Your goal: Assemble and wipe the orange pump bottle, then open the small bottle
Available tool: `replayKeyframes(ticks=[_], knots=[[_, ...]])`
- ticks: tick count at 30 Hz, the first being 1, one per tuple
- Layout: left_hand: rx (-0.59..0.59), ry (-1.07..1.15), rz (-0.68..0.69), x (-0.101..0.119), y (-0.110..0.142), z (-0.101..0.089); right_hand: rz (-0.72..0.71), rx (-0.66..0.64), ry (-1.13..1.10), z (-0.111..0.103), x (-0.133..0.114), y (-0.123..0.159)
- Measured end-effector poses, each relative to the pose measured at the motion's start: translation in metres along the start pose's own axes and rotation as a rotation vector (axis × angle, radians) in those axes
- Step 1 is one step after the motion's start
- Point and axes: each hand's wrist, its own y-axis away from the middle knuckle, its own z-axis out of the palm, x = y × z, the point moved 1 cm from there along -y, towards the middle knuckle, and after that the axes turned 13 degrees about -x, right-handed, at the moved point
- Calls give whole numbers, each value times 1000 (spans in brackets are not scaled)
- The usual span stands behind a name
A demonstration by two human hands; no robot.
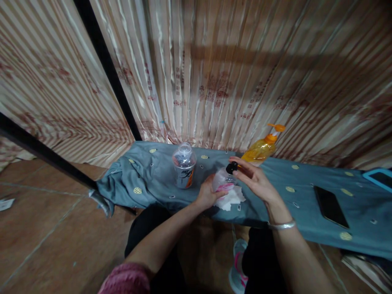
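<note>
Blue-grey cloth [147, 171] with small yellow motifs covers the low surface in front of the seated person, and in the head view the work sits at its near edge. A small clear bottle [221, 179] with a pink band leans over a wad of white tissue [232, 198]. The left hand [207, 195] is curled around the bottle's lower side, steadying it. The right hand [255, 179] pinches the black cap [232, 167] between thumb and fingertips, the other fingers loosely spread above it.

By the look of the grip, the cap is being turned or pressed while the bottle's mouth points toward the tissue; whether it is coming off or going on cannot be told. The next move calls for a firm hold below and a clean twist or press above, with the bottle tilted over the tissue so nothing lands on the cloth.

Just left of the hands stands a clear plastic jar [184, 165] with an orange label. Behind the right hand leans an orange pump bottle [261, 148], near enough to be knocked. A dark phone [330, 206] lies well apart to the right, with a blue-edged tablet [379, 177] beyond it. Striped curtains [214, 73] hang behind.
</note>
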Motion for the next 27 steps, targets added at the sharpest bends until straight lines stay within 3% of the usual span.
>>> replayKeyframes(ticks=[7, 13, 19, 25, 27], knots=[[-7, -28, -7, 3, 0, 0, 44, 196, 36, 7, 7, -1], [-9, -41, -10, 5, 0, -1, -20, 28, -61, 7, 2, 0], [-12, -37, -28, 5, -1, 0, 34, 233, 26, 8, 12, 1], [-7, -59, -25, 6, 0, 0, -45, 72, -65, 8, 8, 0], [-8, -59, -27, 5, 0, 1, -44, 77, -64, 8, 6, 1]])
